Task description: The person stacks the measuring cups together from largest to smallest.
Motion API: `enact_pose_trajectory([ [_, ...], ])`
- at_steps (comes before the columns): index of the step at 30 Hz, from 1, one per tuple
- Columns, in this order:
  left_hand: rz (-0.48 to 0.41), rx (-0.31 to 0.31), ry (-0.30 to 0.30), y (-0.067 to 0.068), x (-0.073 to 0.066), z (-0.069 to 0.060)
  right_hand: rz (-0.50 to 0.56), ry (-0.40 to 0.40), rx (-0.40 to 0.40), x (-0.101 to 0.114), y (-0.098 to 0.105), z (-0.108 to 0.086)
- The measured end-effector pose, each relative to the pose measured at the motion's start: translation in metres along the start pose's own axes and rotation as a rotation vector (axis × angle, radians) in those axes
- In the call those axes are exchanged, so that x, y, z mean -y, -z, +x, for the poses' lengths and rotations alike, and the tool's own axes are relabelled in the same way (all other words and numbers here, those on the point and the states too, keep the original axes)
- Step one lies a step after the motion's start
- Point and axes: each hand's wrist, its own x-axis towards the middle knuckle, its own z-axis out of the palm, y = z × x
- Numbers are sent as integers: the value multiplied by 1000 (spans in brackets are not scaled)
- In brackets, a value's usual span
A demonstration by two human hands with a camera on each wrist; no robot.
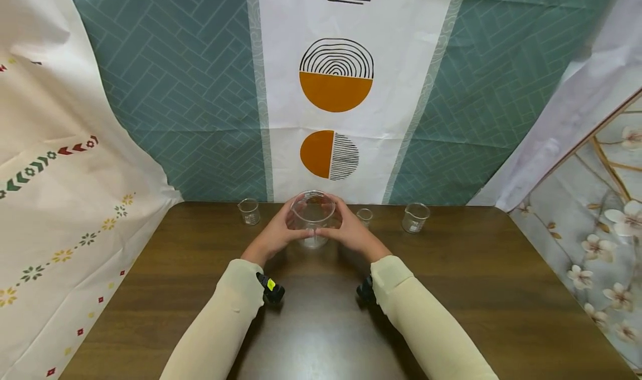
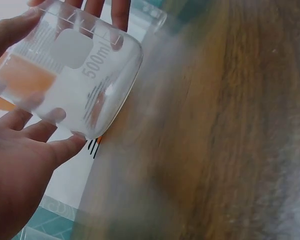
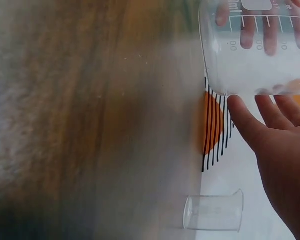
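500 ml beaker (image 1: 313, 217), one. Location: upright at the 12 o'clock side of the tabletop (image 1: 311, 313), seemingly raised just off it; contact uncertain. Grip: left hand (image 1: 281, 228) at 9 o'clock and right hand (image 1: 354, 232) at 3 o'clock clasp the wall, thumbs nearly meeting at 6. Status, as judged: two-handed grasp done; release not yet done. Appearance: clear, wide, rounded base edge, white graduations, pale patch, no contents visible. Adjacent: small beaker (image 1: 250, 213) at 9 o'clock; smallest beaker (image 1: 365, 217) and squat beaker (image 1: 415, 219) towards 3.
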Motion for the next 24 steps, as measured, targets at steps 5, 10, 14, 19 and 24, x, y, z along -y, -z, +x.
enact_pose_trajectory([
  [5,14,-6,-7,-4,-2,-9,20,41,21,1,0,-8],
  [10,22,10,0,-9,-4,-16,-3,42,20,0,0,-18],
  [14,15,28,11,-12,-5,-21,-34,26,10,-2,0,-25],
  [19,25,31,20,-16,-8,-28,-39,47,13,-3,0,-33],
  [24,25,45,12,-21,-8,-32,-49,30,27,-5,0,-41],
])
